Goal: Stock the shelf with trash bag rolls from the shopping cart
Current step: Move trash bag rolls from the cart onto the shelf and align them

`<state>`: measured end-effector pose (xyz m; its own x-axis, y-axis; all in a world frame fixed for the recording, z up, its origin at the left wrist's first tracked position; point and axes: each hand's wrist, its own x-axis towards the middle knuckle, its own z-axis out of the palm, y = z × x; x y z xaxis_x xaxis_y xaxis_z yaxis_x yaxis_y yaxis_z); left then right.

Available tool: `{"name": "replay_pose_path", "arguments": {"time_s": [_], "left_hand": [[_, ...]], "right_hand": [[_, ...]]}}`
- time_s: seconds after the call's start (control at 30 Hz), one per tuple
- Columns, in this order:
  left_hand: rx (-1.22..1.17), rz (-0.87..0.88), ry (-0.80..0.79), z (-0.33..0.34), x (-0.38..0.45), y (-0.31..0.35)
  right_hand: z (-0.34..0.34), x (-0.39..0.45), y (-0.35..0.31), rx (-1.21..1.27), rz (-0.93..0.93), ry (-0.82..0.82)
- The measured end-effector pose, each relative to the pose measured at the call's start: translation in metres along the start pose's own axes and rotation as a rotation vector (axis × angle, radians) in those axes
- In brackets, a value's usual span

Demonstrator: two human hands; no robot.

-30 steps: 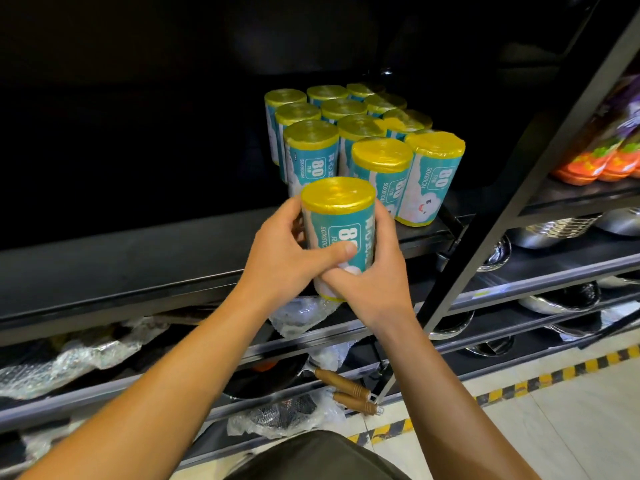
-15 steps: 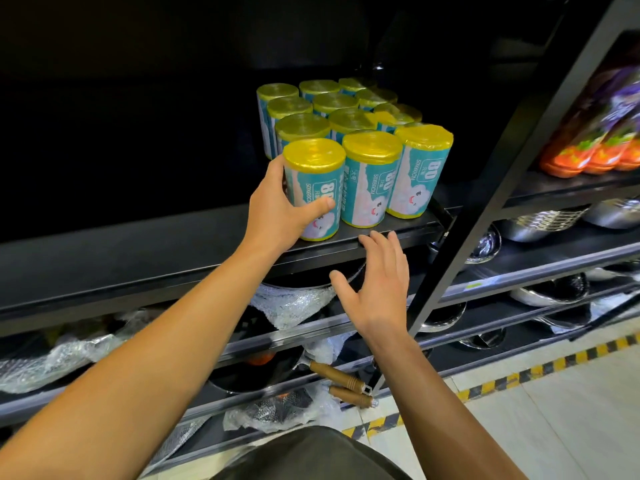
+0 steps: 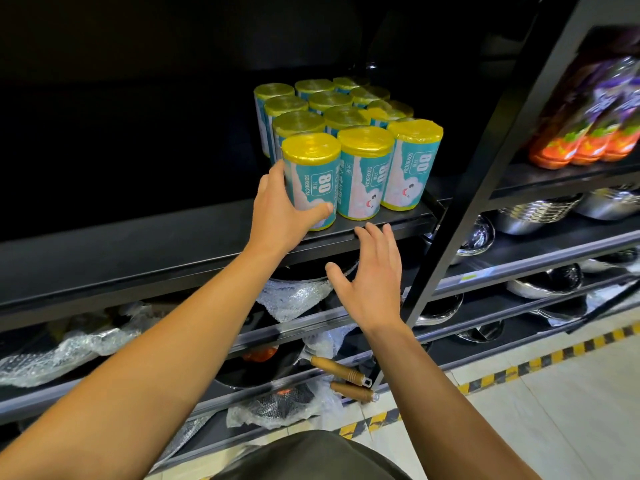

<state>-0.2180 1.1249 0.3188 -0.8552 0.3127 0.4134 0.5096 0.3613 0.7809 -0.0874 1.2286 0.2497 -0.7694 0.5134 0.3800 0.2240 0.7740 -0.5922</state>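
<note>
Several teal trash bag rolls with yellow tops stand in rows on a black shelf [image 3: 156,244]. The front-left roll [image 3: 313,174] stands upright at the shelf's front edge, and my left hand [image 3: 282,213] grips its left side with the thumb across its lower front. Beside it stand the front-middle roll [image 3: 365,171] and the front-right roll [image 3: 412,164]. My right hand [image 3: 372,278] hovers below the shelf edge with fingers spread and holds nothing. The shopping cart is out of view.
A black upright post [image 3: 485,188] bounds the bay on the right. Lower shelves hold pans with wooden handles [image 3: 339,370] and bubble wrap [image 3: 62,355]. Steel bowls [image 3: 540,213] and orange packets [image 3: 588,147] sit in the right bay. Tiled floor with yellow-black tape [image 3: 519,368] lies lower right.
One second ago both hands held the roll in front of the shelf. It now stands in the front row; my right hand has let go and dropped below the shelf edge.
</note>
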Motion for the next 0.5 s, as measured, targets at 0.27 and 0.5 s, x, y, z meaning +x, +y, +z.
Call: {"name": "replay_pose_path", "arguments": {"time_s": [0.27,0.5], "left_hand": [[0.066,-0.061,-0.012,0.0042,-0.0062,-0.0048],[0.052,-0.082,-0.024,0.0052,-0.0038,-0.0004]], "right_hand": [[0.0027,-0.0005,0.0003,-0.008,0.002,0.007],[0.0030,-0.0002,-0.0006,0.004,0.014,0.015]]}}
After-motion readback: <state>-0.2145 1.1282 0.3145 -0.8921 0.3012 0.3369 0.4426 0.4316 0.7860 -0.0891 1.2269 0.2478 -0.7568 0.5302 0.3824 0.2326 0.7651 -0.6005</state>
